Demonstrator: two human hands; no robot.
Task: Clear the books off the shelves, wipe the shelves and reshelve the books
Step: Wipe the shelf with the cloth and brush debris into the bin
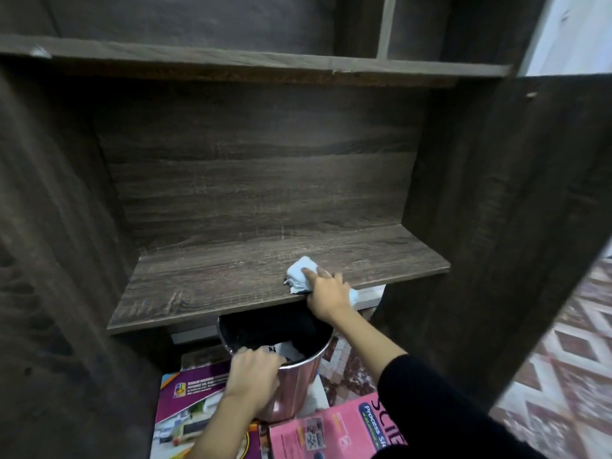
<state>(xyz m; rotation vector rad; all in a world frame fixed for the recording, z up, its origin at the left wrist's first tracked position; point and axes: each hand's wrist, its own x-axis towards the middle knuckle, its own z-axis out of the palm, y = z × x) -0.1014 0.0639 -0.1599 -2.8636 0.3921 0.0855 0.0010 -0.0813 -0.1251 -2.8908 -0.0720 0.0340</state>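
Metal bin (294, 389) beneath the shelf (215, 286) edge, books (331, 432) flat around it.

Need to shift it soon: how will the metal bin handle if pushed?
The bin is probably light: thin-looking metal, left hand grips just its rim. Likely slippery, being polished. May tip: loose books crowd its base.

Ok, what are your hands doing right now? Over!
Right hand presses pale blue cloth on shelf, front edge. Left hand grips rim of metal bin under it. Books lie on the floor; nothing in the cloth's way.
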